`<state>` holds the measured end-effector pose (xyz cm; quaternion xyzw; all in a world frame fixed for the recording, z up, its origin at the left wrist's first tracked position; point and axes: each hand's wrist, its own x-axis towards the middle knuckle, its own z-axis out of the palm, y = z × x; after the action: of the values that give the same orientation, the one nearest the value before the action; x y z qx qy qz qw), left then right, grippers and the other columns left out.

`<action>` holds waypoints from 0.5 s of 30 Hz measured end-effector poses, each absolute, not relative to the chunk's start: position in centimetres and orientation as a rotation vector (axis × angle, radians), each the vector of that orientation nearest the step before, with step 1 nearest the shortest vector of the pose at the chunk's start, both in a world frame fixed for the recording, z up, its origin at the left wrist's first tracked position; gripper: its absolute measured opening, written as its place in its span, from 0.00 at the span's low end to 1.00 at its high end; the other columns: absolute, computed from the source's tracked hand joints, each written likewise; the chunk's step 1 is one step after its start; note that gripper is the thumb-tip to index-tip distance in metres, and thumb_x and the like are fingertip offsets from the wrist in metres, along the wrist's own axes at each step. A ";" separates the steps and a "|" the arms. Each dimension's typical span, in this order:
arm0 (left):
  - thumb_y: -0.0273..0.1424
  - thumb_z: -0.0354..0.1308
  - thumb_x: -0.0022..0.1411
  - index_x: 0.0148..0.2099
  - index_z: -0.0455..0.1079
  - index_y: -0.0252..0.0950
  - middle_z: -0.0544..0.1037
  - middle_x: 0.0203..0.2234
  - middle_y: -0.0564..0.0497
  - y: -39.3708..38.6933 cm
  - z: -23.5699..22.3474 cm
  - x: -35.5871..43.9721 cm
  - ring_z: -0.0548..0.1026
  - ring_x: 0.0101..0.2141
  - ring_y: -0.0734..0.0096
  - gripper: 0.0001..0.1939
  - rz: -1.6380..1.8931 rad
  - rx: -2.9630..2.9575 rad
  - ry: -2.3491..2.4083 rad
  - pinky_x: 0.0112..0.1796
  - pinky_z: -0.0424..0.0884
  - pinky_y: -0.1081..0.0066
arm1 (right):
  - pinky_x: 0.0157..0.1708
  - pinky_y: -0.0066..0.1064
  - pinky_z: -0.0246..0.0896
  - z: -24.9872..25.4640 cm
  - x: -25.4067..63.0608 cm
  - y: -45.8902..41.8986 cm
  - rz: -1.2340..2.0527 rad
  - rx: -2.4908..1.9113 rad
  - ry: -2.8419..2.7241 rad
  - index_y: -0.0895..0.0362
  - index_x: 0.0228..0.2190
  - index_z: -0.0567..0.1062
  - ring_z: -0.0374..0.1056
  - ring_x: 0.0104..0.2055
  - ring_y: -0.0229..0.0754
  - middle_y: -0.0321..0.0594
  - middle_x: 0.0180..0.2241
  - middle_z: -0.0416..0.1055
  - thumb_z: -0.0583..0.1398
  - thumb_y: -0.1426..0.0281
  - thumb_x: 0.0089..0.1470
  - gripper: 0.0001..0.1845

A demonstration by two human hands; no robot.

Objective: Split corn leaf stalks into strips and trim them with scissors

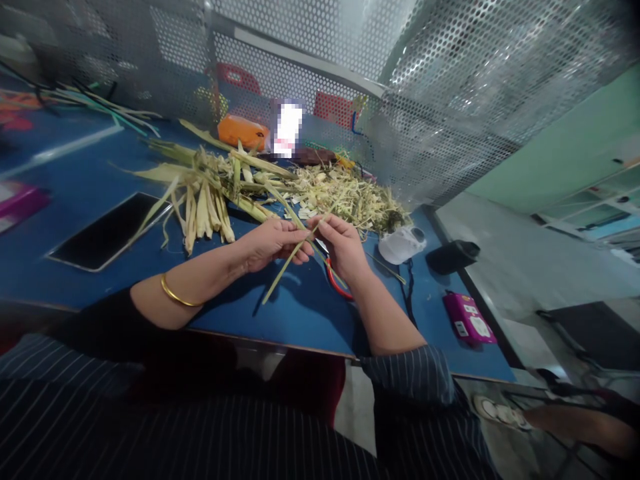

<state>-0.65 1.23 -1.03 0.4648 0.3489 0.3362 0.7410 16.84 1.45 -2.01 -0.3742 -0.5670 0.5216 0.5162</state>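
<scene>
Thin pale-green plant strips (280, 277) cross each other between my two hands above the blue table. My left hand (277, 243) pinches them between thumb and fingers from the left. From the right, my right hand (343, 247) pinches the same strips close to where they cross, its fingertips almost touching the left ones. Under my right hand lie scissors with a red handle (336, 283), partly covered by that hand. Just beyond my left hand is a bunch of dried husks (203, 210), which look like corn husks. A heap of shredded husk scraps (345, 190) spreads behind my hands.
A dark-screened phone or tablet (107, 233) lies left. Rightward are a white rounded object (401, 245), a black cylinder (453, 257) and a purple pack (470, 320). An orange object (243, 132) sits before the perforated metal partition (300, 67). Someone's leg (580, 427) shows lower right.
</scene>
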 end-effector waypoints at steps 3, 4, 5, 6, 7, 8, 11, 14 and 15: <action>0.30 0.59 0.63 0.34 0.72 0.29 0.80 0.27 0.46 1.1 -1.1 -0.5 0.76 0.23 0.77 0.08 0.718 1.006 0.767 0.28 0.74 0.76 | 0.35 0.31 0.64 -2.2 16.8 1.5 1.128 -0.947 -1.376 0.54 0.25 0.78 0.66 0.28 0.36 0.35 0.25 0.73 0.64 0.61 0.50 0.10; 0.32 0.59 0.63 0.36 0.72 0.30 0.81 0.28 0.46 1.1 -1.1 -0.5 0.77 0.24 0.76 0.09 0.731 1.002 0.763 0.28 0.74 0.76 | 0.35 0.31 0.63 -2.3 16.8 1.5 1.094 -0.951 -1.386 0.54 0.25 0.78 0.66 0.28 0.36 0.35 0.24 0.73 0.64 0.61 0.50 0.10; 0.34 0.59 0.63 0.37 0.73 0.30 0.81 0.29 0.45 1.1 -1.1 -0.5 0.77 0.24 0.75 0.10 0.744 1.005 0.763 0.27 0.74 0.76 | 0.35 0.32 0.63 -2.3 16.8 1.6 1.064 -0.949 -1.400 0.54 0.25 0.78 0.66 0.29 0.37 0.34 0.24 0.73 0.64 0.61 0.51 0.10; 0.35 0.59 0.63 0.37 0.73 0.30 0.81 0.30 0.44 1.0 -1.0 -0.5 0.77 0.24 0.75 0.11 0.756 1.016 0.769 0.27 0.73 0.76 | 0.36 0.32 0.63 -2.3 16.8 1.6 1.036 -0.948 -1.423 0.54 0.25 0.77 0.66 0.29 0.37 0.34 0.24 0.72 0.63 0.61 0.51 0.10; 0.36 0.59 0.63 0.38 0.73 0.30 0.81 0.30 0.44 1.0 -0.9 -0.5 0.76 0.23 0.76 0.12 0.766 1.030 0.783 0.26 0.73 0.76 | 0.35 0.32 0.63 -2.2 16.8 1.6 0.999 -0.962 -1.452 0.55 0.24 0.76 0.66 0.29 0.37 0.34 0.24 0.72 0.62 0.61 0.53 0.12; 0.36 0.60 0.62 0.37 0.73 0.30 0.81 0.30 0.44 1.0 -0.9 -0.5 0.76 0.22 0.76 0.11 0.776 1.045 0.804 0.25 0.73 0.76 | 0.34 0.32 0.62 -2.1 16.8 1.5 0.934 -0.999 -1.481 0.55 0.22 0.75 0.65 0.28 0.37 0.34 0.22 0.71 0.61 0.60 0.54 0.15; 0.33 0.62 0.59 0.35 0.73 0.30 0.81 0.29 0.45 0.8 -0.8 -0.5 0.74 0.20 0.77 0.09 0.781 1.079 0.867 0.24 0.72 0.77 | 0.31 0.32 0.57 -1.5 17.0 1.0 0.492 -1.151 -1.539 0.56 0.15 0.69 0.60 0.24 0.36 0.33 0.17 0.64 0.58 0.58 0.58 0.23; 0.34 0.63 0.57 0.33 0.74 0.30 0.81 0.28 0.45 0.6 -0.8 -0.3 0.74 0.20 0.76 0.10 0.743 1.119 0.878 0.23 0.71 0.75 | 0.39 0.35 0.57 -0.8 17.1 0.5 0.013 -1.167 -1.647 0.55 0.20 0.72 0.65 0.31 0.39 0.37 0.24 0.69 0.59 0.61 0.58 0.18; 0.34 0.64 0.57 0.33 0.74 0.30 0.81 0.27 0.44 0.5 -0.9 -0.3 0.74 0.20 0.75 0.10 0.727 1.137 0.875 0.23 0.71 0.75 | 0.42 0.36 0.57 -0.6 17.1 0.4 -0.037 -1.148 -1.734 0.55 0.24 0.74 0.67 0.35 0.40 0.38 0.28 0.72 0.60 0.62 0.57 0.13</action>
<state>-0.25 0.46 -0.88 0.5091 0.3917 0.3255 0.6938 17.10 0.45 -0.62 -0.4761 -0.7190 -0.0155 0.5061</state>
